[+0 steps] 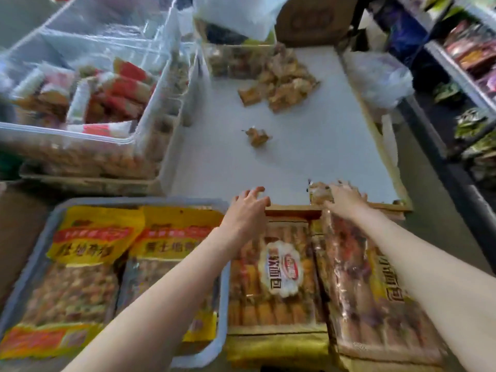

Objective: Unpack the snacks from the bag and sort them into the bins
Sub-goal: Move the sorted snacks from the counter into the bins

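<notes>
Both arms are reaching forward over the big packaged snack bags toward the near edge of the white tray (295,146), which serves as the landmark here.

Right hand (346,198) is closing over a small wrapped snack (318,194) lying at the tray's near edge; fingers are curling onto it, though motion blur is hiding whether the grip is complete. Left hand (251,204) is hovering just left of that piece, at the same near edge, fingers loosely spread and holding nothing.

Where the rest is sitting: a lone snack piece (257,136) near the tray's middle; a loose snack pile (281,81) toward the tray's far end. Clear divided bins (150,84) are standing just left of the tray, some already holding red-and-white packets (120,95). A pale plastic bag (236,14) is hanging beyond the tray's far end.

Doing this step well, by my reading: take the wrapper across its body rather than by a crimped end, so it isn't slipping; lift it clear of the tray lip before swinging left; keep the free left hand gathering the next piece rather than idling.
</notes>
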